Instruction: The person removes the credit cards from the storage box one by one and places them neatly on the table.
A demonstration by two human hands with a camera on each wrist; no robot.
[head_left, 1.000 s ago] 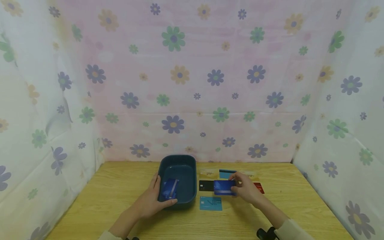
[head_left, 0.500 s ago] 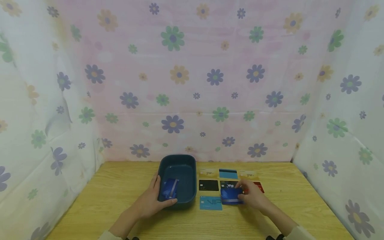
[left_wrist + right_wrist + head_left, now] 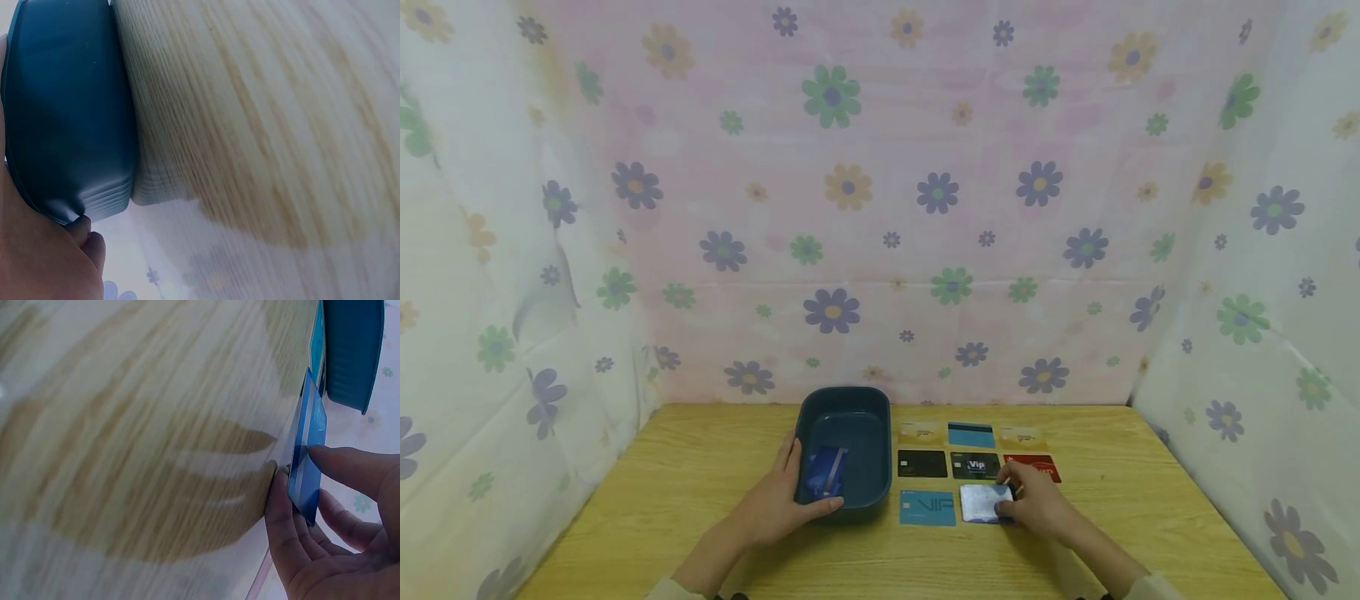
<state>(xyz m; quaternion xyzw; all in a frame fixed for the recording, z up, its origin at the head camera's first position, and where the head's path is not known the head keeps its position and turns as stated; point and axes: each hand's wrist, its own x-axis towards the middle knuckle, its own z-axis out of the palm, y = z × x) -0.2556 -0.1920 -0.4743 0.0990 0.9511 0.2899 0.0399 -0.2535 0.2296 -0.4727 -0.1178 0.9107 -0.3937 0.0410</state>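
Observation:
My left hand (image 3: 772,507) grips the left side and near corner of a dark blue-green plastic basin (image 3: 859,442), thumb over the near rim. Inside, blue cards (image 3: 827,471) lie toward the near left; how many cannot be told. With its thumb and fingers, my right hand (image 3: 1036,500) pinches a blue card with a pale stripe (image 3: 307,450). In the head view that card (image 3: 981,503) shines silvery with glare, low over the table to the right of a light-blue VIP card (image 3: 927,507). The right wrist view shows it tilted, close to the tabletop.
Behind the held card lie a black card (image 3: 922,463), a dark Vip card (image 3: 975,466) and a red card (image 3: 1037,467). Farther back are two gold cards (image 3: 922,433) and a blue card with a black stripe (image 3: 971,434). Flowered cloth (image 3: 880,250) surrounds the wooden table (image 3: 700,467).
My right hand has brought the blue card toward me and slightly right, from over the middle row to beside the light-blue card, uncovering the dark Vip card. My left hand stays on the basin.

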